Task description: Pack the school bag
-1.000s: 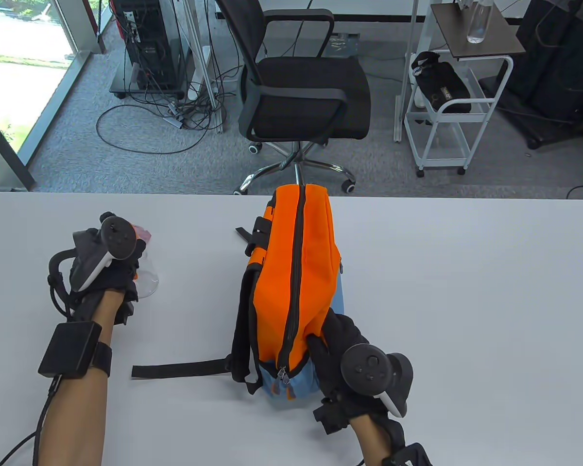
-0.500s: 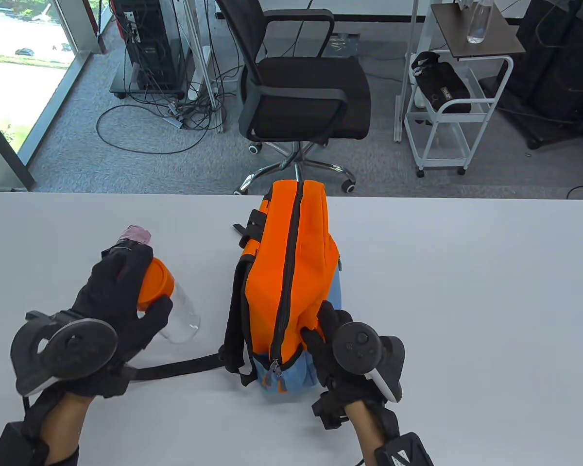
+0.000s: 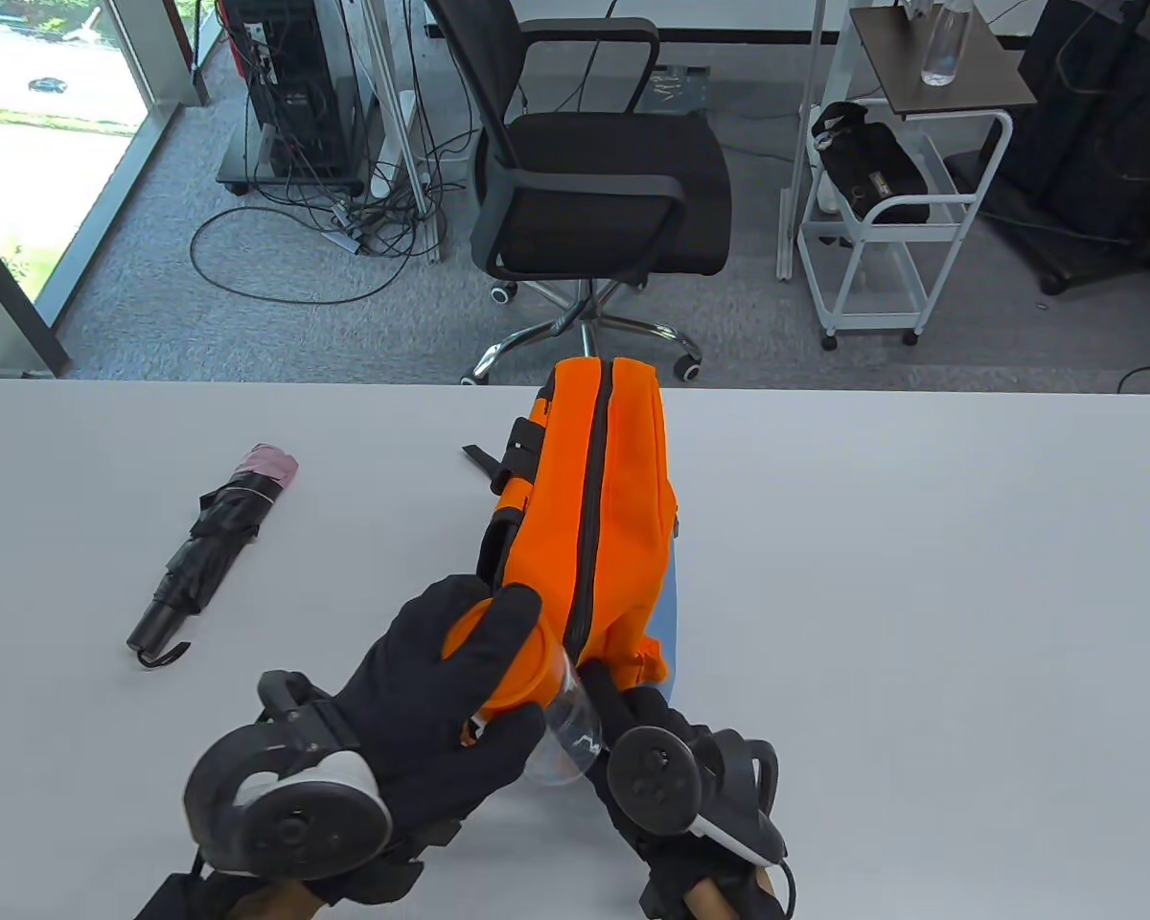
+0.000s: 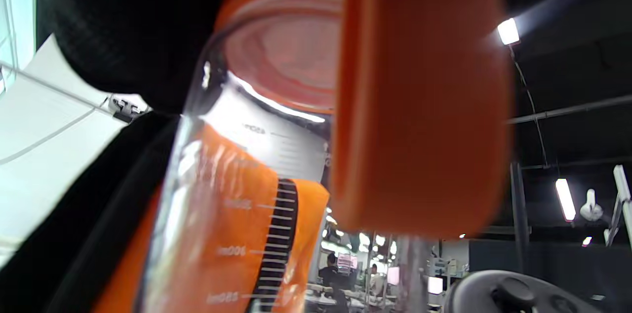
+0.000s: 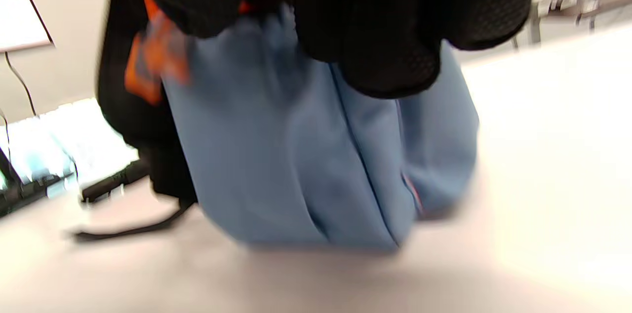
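From the table view, your left hand [image 3: 450,690] grips a clear bottle [image 3: 561,733] by its orange lid [image 3: 503,661], fingers wrapped around the cap, with the bottle's transparent body angled down to the right. It sits just at the near end of the orange backpack [image 3: 613,498], which lies on the white table [image 3: 920,594] with its dark zipper [image 3: 592,517] running along the top. Your right hand [image 3: 632,728] is at that same near end of the backpack, largely hidden behind its tracker, so from above you cannot tell how its fingers lie. A folded black umbrella [image 3: 206,551] with a pink tip lies well apart on the table's left side.

Your left wrist view gives what the overhead one cannot: measuring marks printed down the bottle's wall [image 4: 256,204], the underside of the orange lid [image 4: 419,105] close up, and the backpack's orange cloth and zipper teeth seen through the clear plastic.

Your right wrist view, though blurred, shows your gloved fingers [image 5: 385,31] clenched on the fabric at the top of the backpack's light blue panel [image 5: 296,155], where it meets the orange. It also shows a black strap [image 5: 123,224] trailing on the table beside the bag.
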Demonstrator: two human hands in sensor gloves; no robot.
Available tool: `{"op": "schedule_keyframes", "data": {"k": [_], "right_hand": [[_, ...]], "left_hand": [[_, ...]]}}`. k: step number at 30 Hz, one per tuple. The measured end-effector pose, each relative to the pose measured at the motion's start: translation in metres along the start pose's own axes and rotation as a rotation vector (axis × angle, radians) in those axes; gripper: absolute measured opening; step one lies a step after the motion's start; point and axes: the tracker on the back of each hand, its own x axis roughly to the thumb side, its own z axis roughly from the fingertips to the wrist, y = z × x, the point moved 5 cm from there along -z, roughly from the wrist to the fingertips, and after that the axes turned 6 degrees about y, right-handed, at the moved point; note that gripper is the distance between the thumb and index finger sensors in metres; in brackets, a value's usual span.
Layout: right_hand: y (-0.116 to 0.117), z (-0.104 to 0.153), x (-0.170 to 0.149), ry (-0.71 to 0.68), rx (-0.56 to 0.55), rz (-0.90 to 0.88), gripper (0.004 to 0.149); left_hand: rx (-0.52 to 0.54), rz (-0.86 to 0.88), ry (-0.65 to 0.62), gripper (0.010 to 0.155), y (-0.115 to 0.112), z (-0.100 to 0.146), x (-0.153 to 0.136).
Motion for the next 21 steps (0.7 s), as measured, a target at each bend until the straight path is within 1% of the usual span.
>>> {"op": "schedule_keyframes", "data": {"k": [1,3,4,5,6,7,10,11,12,13,14,15,16,18,19,20,21], "right_hand": [[0.007,-0.002,-0.004,0.014,0.065,-0.068,0.067],[0.011,-0.002,-0.009,0.019,0.064,-0.152,0.058],[0.012,0.001,-0.009,-0.027,0.059,-0.154,0.054],[0.011,0.003,-0.006,-0.087,0.042,-0.172,0.051],[0.010,0.006,-0.006,-0.110,0.026,-0.187,0.048],[0.006,0.010,-0.005,-0.144,0.001,-0.200,0.045],[-0.010,0.019,-0.006,-0.197,-0.118,-0.278,0.040],[-0.014,0.021,-0.007,-0.213,-0.142,-0.304,0.037],[-0.022,0.025,-0.007,-0.234,-0.170,-0.342,0.035],[-0.032,0.030,-0.005,-0.299,-0.208,-0.443,0.035],[-0.042,0.036,-0.006,-0.291,-0.243,-0.521,0.035],[-0.048,0.040,-0.011,-0.255,-0.297,-0.516,0.036],[-0.047,0.039,-0.017,-0.215,-0.307,-0.482,0.038],[-0.033,0.033,-0.030,-0.111,-0.251,-0.406,0.050],[-0.029,0.031,-0.030,-0.113,-0.247,-0.376,0.052],[-0.026,0.027,-0.031,-0.108,-0.241,-0.346,0.055],[-0.024,0.025,-0.032,-0.072,-0.231,-0.339,0.062]], "left_hand": [[0.020,-0.028,-0.006,0.072,-0.007,-0.001,0.002],[0.045,-0.081,-0.019,0.072,-0.017,-0.004,0.002],[0.061,-0.094,-0.022,0.072,-0.021,-0.006,0.001],[0.055,-0.090,-0.013,0.072,-0.025,-0.007,0.000],[0.069,-0.090,-0.025,0.072,-0.026,-0.007,0.001],[0.056,-0.105,-0.031,0.071,-0.029,-0.008,0.003],[0.027,-0.169,-0.078,0.071,-0.037,-0.005,0.013],[0.010,-0.193,-0.094,0.071,-0.039,-0.004,0.017],[-0.048,-0.238,-0.099,0.071,-0.045,-0.004,0.021],[-0.087,-0.301,-0.115,0.070,-0.053,-0.001,0.024],[-0.085,-0.364,-0.132,0.071,-0.058,0.001,0.025],[-0.076,-0.403,-0.118,0.071,-0.061,0.002,0.023],[-0.073,-0.390,-0.101,0.070,-0.060,0.002,0.020],[-0.063,-0.329,-0.043,0.070,-0.053,0.000,0.013],[-0.062,-0.324,-0.018,0.070,-0.050,-0.002,0.010],[-0.061,-0.262,0.012,0.070,-0.046,0.000,0.005],[-0.046,-0.225,0.028,0.070,-0.045,0.002,0.003]]}}
